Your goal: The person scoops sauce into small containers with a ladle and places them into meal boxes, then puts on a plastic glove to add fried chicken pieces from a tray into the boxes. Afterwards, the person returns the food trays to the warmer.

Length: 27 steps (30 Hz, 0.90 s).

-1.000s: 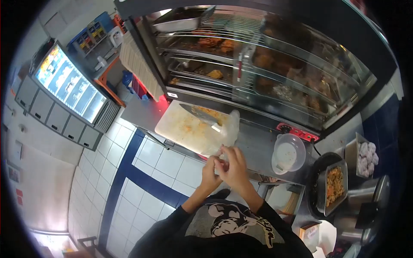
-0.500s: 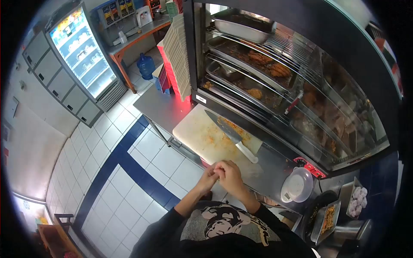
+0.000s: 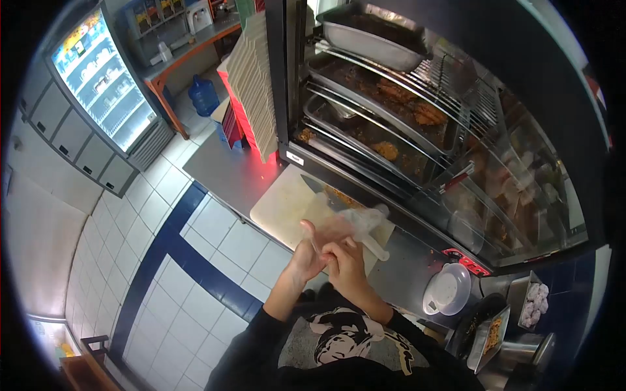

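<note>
Over the cutting board point(image 3: 280, 199) I see a thin, clear plastic glove point(image 3: 365, 220), blurred by motion. My left hand point(image 3: 305, 258) is open, its thumb raised and its fingers stretched toward the glove, where they look smeared and partly covered by the plastic. Beside it my right hand point(image 3: 347, 266) has its fingers closed in a pinch at the near end of the glove, touching the left hand. Beneath the plastic lies a knife, mostly hidden; its white handle point(image 3: 375, 247) shows at the board's right side. Orange crumbs are scattered on the board.
A glass-fronted warming cabinet point(image 3: 385, 166) with food trays stands behind the board. Stacked folded boxes point(image 3: 251, 85) rise at the counter's left. To the right are a clear plastic bowl point(image 3: 450, 290) and a metal tray of food point(image 3: 482, 355).
The clear plastic glove has come into view, spread over the board and knife. My left hand has opened from a closed position against the right. The view has shifted slightly.
</note>
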{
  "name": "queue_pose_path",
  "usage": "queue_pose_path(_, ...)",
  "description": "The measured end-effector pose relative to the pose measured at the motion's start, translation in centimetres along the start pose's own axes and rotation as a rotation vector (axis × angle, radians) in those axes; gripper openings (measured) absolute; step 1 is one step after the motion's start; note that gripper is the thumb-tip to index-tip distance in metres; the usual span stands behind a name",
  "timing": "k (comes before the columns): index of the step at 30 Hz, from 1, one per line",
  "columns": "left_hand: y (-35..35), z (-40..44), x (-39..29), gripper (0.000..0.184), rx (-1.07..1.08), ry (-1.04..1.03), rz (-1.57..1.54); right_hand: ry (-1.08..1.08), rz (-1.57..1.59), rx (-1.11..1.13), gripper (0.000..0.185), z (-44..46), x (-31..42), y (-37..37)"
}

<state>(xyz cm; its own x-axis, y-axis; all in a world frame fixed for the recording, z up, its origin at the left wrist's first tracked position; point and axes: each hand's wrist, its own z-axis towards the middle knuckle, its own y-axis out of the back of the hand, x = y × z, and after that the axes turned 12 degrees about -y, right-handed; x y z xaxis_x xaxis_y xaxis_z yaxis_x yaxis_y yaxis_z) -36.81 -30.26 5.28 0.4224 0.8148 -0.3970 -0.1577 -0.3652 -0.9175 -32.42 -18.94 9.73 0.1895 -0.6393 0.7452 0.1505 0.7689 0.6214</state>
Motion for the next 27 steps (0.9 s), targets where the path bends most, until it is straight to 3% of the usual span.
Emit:
queue_pose_path(1, 0.4, 0.3, -0.1, 0.081, 0.090, 0.083, -0.042, 0.028, 0.021, -0.011, 0.006, 0.2, 0.0, -0.2)
queue_pose_path(5, 0.2, 1.2, -0.5, 0.081, -0.028, -0.162, 0.214, 0.036, 0.060, 0.126, 0.007, 0.1, -0.3, -1.6)
queue_pose_path(8, 0.3, 1.8, -0.2, 0.091, -0.143, -0.171, 0.148, 0.018, 0.098, 0.163, 0.008, 0.5, -1.3, -2.2)
queue_pose_path(9, 1.8, 2.0, 0.3, 0.095, -0.082, -0.122, 0.074, 0.010, 0.093, 0.162, 0.008, 1.0, -1.7, -2.2)
queue_pose_path(13, 3.1, 2.8, 0.2, 0.096, -0.210, -0.010, 0.123, -0.058, 0.099, 0.090, 0.009, 1.9, -3.3, -3.2)
queue_pose_path(17, 2.1, 3.9, -3.7, 0.100, -0.106, -0.056, 0.293, 0.024, 0.075, 0.111, 0.010, 3.2, -2.0, -4.3)
queue_pose_path(20, 2.4, 4.6, -6.5, 0.104, -0.007, -0.077, 0.372, -0.088, 0.147, 0.071, 0.007, 5.1, -0.7, -5.2)
queue_pose_path(23, 1.7, 5.1, -10.3, 0.108, 0.022, -0.043, 0.348, -0.143, 0.208, -0.446, 0.043, 8.5, -0.1, -6.0)
queue_pose_path(25, 1.7, 5.2, -12.7, 0.110, 0.089, 0.062, 0.260, -0.389, 0.399, -0.457, 0.061, 10.5, -0.2, -5.9)
queue_pose_path(27, 2.5, 5.9, -14.4, 0.112, 0.173, 0.174, 0.261, -0.497, 0.694, -0.328, 0.063, 11.9, 0.2, -5.6)
